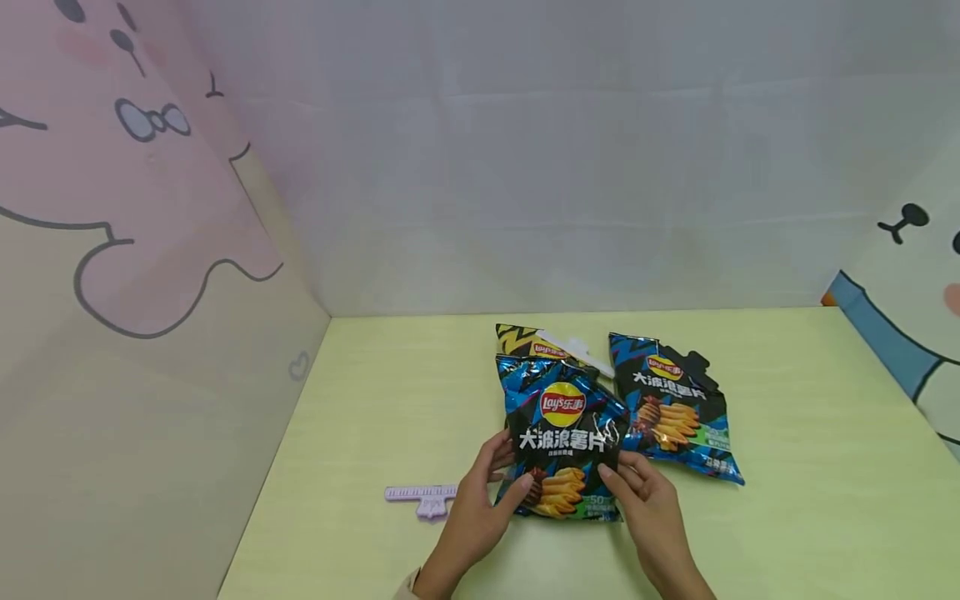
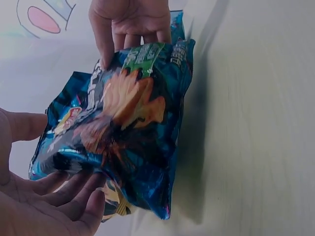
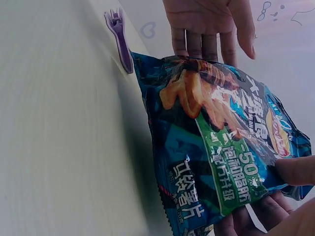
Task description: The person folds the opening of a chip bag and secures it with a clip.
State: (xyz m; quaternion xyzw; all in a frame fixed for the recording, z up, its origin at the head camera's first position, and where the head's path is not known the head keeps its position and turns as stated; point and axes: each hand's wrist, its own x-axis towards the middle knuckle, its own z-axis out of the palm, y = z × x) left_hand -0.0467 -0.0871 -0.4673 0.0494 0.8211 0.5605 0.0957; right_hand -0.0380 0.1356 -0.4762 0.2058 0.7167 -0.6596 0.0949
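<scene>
A lilac plastic bag clip (image 1: 424,497) lies on the pale green table (image 1: 810,467) just left of the left hand (image 1: 480,500). That hand grips the left edge of a blue and black crinkly crisp bag (image 1: 564,437), thumb on its front, fingers behind. The right hand (image 1: 651,508) grips the bag's right edge likewise. Just beyond the right hand lies a second matching crisp bag (image 1: 678,408).
</scene>
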